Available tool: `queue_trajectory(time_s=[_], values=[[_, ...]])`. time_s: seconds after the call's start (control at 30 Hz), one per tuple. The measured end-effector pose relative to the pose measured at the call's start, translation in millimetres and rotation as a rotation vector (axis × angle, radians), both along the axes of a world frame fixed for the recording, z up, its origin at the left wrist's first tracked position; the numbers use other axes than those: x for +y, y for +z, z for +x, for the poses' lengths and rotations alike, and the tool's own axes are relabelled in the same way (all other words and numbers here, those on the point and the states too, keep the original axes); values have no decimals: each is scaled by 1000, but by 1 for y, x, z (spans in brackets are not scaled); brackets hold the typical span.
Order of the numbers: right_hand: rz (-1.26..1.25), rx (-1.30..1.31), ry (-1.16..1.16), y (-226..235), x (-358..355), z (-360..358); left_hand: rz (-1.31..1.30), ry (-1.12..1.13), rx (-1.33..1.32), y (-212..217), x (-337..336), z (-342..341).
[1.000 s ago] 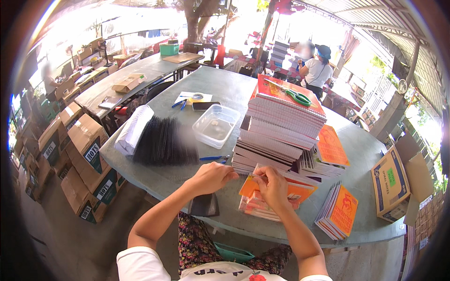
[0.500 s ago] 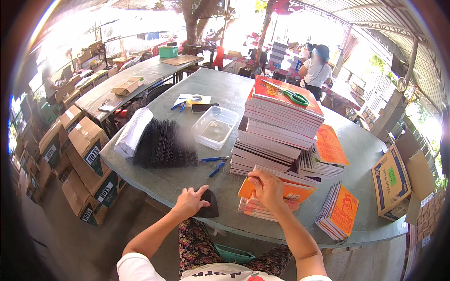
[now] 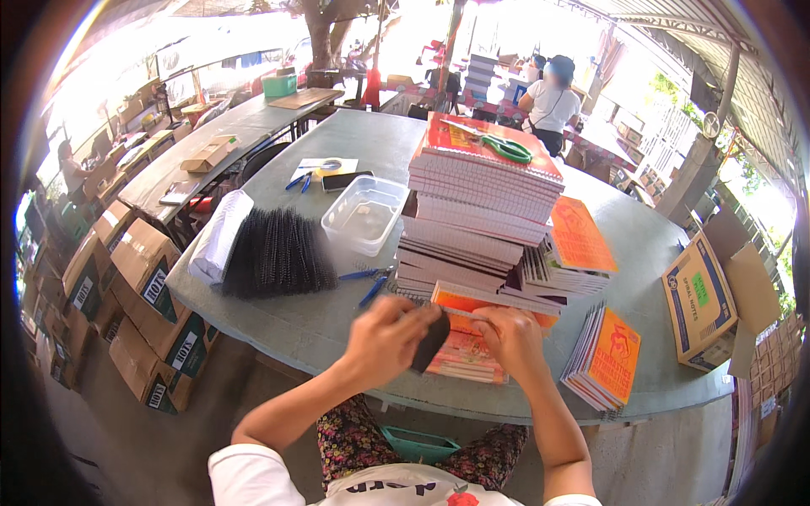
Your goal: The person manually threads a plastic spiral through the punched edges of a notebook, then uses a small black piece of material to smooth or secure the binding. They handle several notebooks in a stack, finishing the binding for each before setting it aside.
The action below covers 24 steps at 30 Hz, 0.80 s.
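My left hand (image 3: 384, 341) grips a flat black piece (image 3: 432, 339) with a rounded corner, beside the near notebooks; its exact kind is unclear. Closed at the edge of an orange-covered notebook (image 3: 456, 297), my right hand (image 3: 515, 339) pinches it near its spine. Beneath lies a low pile of orange and pink notebooks (image 3: 468, 364). Behind them rises a tall stack of spiral notebooks (image 3: 485, 198), with green-handled scissors (image 3: 506, 149) on top. Blue-handled pliers (image 3: 371, 291) and a bundle of black spiral coils (image 3: 278, 253) lie to the left.
A clear plastic tub (image 3: 363, 221), a phone (image 3: 346, 180) and a white roll (image 3: 221, 236) share the table (image 3: 304, 329). Right are more orange notebooks (image 3: 612, 358) and an open carton (image 3: 699, 304). Boxes (image 3: 148, 291) crowd the left floor; another person (image 3: 553, 105) is beyond.
My left hand has lifted the black piece off the table's near edge and brought it right, up to the notebook. My right hand has shifted slightly right, still at the notebook's edge.
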State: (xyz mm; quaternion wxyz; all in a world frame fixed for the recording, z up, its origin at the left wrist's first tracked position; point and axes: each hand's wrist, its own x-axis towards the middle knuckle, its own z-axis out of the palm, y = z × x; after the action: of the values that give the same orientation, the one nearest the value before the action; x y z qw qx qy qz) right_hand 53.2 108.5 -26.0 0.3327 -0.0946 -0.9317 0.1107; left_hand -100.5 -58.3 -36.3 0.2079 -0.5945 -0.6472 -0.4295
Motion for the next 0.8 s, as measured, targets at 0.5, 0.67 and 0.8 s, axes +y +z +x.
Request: queue_trajectory(time_s=[0.5, 0.67, 0.8], values=[[-9, 21, 33, -8, -5, -15, 3, -69, -38, -8, 4, -13], [6, -103, 24, -3, -14, -13, -3, 58, -150, 2, 9, -6], [25, -6, -6, -9, -7, -6, 97, -44, -104, 9, 9, -8]])
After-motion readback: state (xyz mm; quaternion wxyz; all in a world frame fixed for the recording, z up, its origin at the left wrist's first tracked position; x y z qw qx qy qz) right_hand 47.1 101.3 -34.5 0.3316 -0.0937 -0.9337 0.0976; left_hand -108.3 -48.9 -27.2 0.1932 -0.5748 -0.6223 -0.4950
